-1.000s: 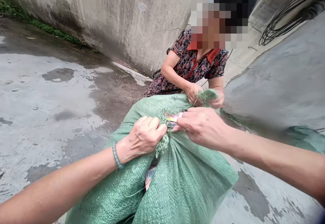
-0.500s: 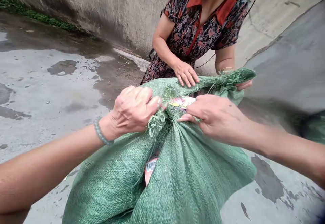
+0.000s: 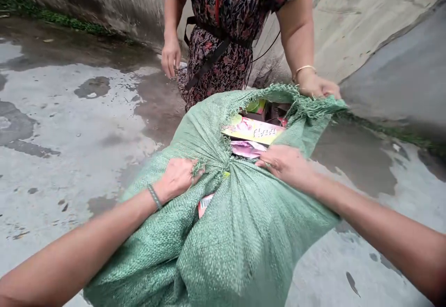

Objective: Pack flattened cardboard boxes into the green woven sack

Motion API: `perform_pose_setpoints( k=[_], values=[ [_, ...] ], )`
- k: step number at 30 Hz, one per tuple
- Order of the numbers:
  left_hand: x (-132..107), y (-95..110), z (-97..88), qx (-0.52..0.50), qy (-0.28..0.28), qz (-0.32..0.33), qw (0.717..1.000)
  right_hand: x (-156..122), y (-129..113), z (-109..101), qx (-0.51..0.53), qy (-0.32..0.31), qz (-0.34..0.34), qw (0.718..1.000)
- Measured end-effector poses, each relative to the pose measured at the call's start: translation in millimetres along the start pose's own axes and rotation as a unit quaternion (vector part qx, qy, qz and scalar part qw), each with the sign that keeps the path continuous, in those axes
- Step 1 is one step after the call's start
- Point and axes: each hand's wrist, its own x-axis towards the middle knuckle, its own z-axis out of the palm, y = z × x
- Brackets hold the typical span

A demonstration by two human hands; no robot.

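A bulging green woven sack (image 3: 244, 232) fills the middle of the view, its cloth gathered tight near the centre. My left hand (image 3: 179, 177), wearing a bead bracelet, is closed on a frayed bunch of the sack on the left. On the right, my right hand (image 3: 287, 163) pinches the sack's edge beside the opening. Through the gap show a yellow and pink printed box (image 3: 256, 129) and a purple packet (image 3: 247, 149). A pink piece with a barcode (image 3: 205, 203) peeks from a lower gap between folds.
Across the sack stands a person in a flowered dress (image 3: 223, 61). One of their hands (image 3: 318, 86) grips the sack's frayed far rim; the other (image 3: 170, 58) hangs at their side. Concrete walls (image 3: 121, 0) rise behind, and the ground (image 3: 69, 130) has wet patches.
The sack's mouth has opened wider, uncovering the boxes. My left hand has moved down and left. The other person's hand on the left has come off the sack.
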Motion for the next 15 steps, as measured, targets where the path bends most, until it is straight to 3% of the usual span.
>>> perform_pose_setpoints(
  k=[2, 5, 7, 8, 9, 11, 13, 15],
  values=[
    [-12, 2, 2.8, -0.046, 0.055, -0.016, 0.997, -4, -11, 1, 0.009, 0.016, 0.010, 1.000],
    [-16, 22, -19.7, -0.144, 0.144, 0.019, 0.979, 2, -35, -22, 0.024, 0.028, 0.033, 0.999],
    [-9, 39, -43.3, -0.259, 0.186, 0.026, 0.948, 17, -49, -41, 0.058, 0.035, 0.059, 0.996],
    [-5, 47, -53.6, -0.344, 0.193, 0.016, 0.919, 27, -53, -49, 0.097, 0.030, 0.073, 0.992],
    [0, 52, -60.9, -0.447, 0.188, 0.000, 0.875, 37, -55, -53, 0.151, 0.011, 0.080, 0.985],
    [7, 55, -64.2, -0.651, 0.146, -0.051, 0.743, 56, -51, -54, 0.267, -0.060, 0.085, 0.958],
    [10, 48, -53.5, -0.790, 0.098, -0.122, 0.593, 66, -42, -45, 0.348, -0.136, 0.099, 0.922],
    [8, 38, -36.0, -0.849, 0.084, -0.178, 0.490, 68, -36, -31, 0.380, -0.170, 0.124, 0.901]
  ],
)
